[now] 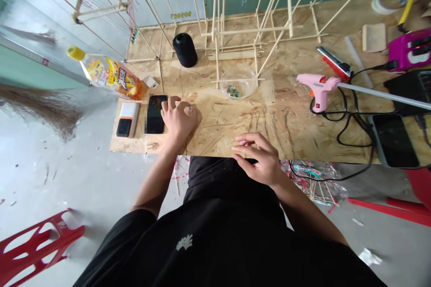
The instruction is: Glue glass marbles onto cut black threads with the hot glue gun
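My left hand (180, 119) bends over the table (215, 141), fingertips at a small glassy piece (190, 108); from here I cannot tell whether they are clamped on it. My right hand (261, 159) hovers at the near edge, fingers loosely parted, well apart from the left. Thin wavy strands (288, 128) lie just beyond it. Left of my left hand I see a black phone (156, 119). Farther off, a clear bowl (249, 81) holds glass marbles (232, 91), with a pink glue gun (318, 83) to its right and stick frames (289, 4) behind.
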A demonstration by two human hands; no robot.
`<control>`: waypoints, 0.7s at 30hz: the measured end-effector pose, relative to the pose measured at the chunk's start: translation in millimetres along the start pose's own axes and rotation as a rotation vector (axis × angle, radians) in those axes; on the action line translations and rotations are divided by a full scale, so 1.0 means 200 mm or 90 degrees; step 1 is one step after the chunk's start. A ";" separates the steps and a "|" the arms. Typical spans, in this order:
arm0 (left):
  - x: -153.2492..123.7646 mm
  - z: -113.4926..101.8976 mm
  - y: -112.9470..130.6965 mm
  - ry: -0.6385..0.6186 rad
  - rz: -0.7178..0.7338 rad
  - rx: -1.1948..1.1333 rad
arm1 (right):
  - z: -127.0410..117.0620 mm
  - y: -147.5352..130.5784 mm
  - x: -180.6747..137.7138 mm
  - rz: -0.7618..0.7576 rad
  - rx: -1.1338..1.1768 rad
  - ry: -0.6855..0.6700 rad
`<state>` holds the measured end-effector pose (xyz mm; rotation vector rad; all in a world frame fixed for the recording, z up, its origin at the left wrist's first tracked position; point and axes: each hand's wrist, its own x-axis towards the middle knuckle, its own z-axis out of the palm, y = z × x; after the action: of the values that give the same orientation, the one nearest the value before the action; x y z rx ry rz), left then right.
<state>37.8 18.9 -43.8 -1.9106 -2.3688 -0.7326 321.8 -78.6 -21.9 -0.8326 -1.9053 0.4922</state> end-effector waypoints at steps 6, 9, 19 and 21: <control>0.00 0.02 -0.03 0.009 0.002 -0.005 | 0.01 -0.01 -0.04 0.009 0.005 -0.001; -0.01 0.03 -0.03 0.010 -0.001 -0.003 | 0.03 -0.02 -0.05 0.013 0.013 -0.001; 0.04 -0.19 -0.17 0.056 -0.116 0.050 | 0.05 -0.06 -0.21 -0.032 0.128 -0.004; 0.07 -0.23 -0.24 0.041 -0.160 0.101 | 0.08 -0.06 -0.25 -0.053 0.163 -0.011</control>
<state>-22.9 8.0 -16.1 -1.5254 -2.5689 -0.5831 319.6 -123.5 -52.2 -0.5809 -1.8379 0.6766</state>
